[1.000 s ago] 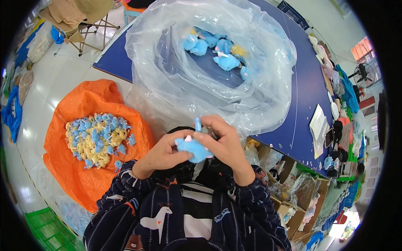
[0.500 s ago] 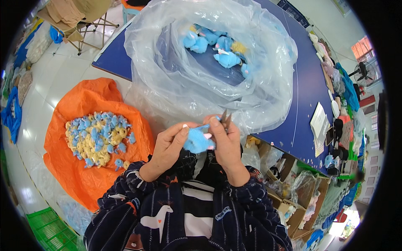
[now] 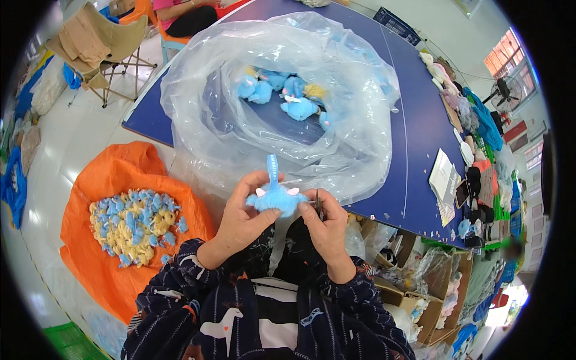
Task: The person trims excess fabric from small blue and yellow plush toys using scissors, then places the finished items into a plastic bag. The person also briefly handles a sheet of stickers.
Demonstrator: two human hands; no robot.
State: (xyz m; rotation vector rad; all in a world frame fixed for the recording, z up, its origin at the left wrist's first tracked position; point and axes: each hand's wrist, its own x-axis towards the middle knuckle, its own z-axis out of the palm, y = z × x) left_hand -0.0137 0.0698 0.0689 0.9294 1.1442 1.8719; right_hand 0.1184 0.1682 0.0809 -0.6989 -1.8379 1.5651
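Observation:
A small fluffy blue plush toy with pink ears is held in front of my lap. From its top a blue ribbon loop with pale print stands up. My left hand is closed on the toy's left side, thumb across its front. At its right side, the thumb and fingertips of my right hand pinch the edge of the plush. That same hand keeps a pair of thread snips among its fingers, the dark metal partly hidden.
A clear plastic bag with blue and yellow plush toys lies opened on the blue table. Left on the floor, an orange sack bears a heap of small plush pieces. Cardboard boxes stand right; another person sits beyond the table.
The toy has been turned so both ears and the ribbon point up. My left hand has shifted its hold, and the snips have swung into a steeper angle. The view has shifted too.

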